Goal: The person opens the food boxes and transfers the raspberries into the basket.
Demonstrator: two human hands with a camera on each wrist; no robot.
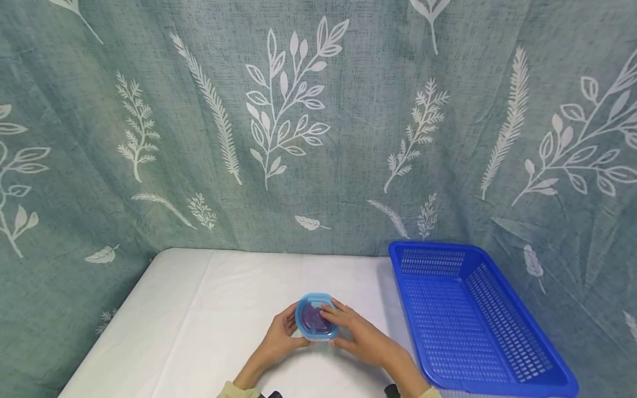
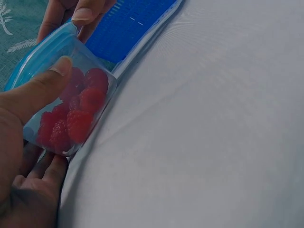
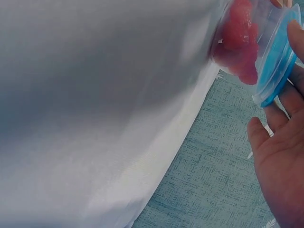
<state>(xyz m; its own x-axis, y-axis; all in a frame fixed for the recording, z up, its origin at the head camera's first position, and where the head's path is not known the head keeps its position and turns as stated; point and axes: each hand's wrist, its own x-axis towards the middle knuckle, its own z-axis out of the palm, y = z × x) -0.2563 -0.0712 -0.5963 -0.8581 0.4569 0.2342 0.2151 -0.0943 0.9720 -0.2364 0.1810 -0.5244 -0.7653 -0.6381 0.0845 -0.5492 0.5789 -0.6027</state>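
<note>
From the head view, the person is holding a small clear plastic tub with a light-blue lid (image 1: 316, 317) between both hands, low over the white cloth-covered worktop (image 1: 209, 309), just left of the blue perforated plastic basket (image 1: 473, 315). The left hand (image 1: 282, 331) is cupping the tub's left side, fingers curled round it; the right hand (image 1: 354, 330) is lying on the lid with its fingertips over the top. A grey-green curtain printed with white leaves (image 1: 318, 121) is hanging behind the basket.

From the left wrist view, the tub (image 2: 71, 102) is showing red raspberries (image 2: 76, 114) through its thin wall. The left thumb (image 2: 40, 90) is pressing on that wall while the other fingers (image 2: 40, 171) are supporting it from below, so the grip is closed round the body. The right hand's fingertips (image 2: 83, 14) are touching the lid edge, with the basket (image 2: 128, 28) lying just beyond.

From the right wrist view, the tub (image 3: 251, 42) is appearing tilted, its blue lid (image 3: 278, 61) resting against the right hand's fingers (image 3: 285, 109), which are fairly straight, more pressing than clasping.

The tub is looking light, thin-walled and somewhat slick, and the berries inside are soft and easily crushed; holding it by the stiffer lid rim and the base would probably be safer than squeezing the walls. Only the basket's near wall is standing close by.
</note>
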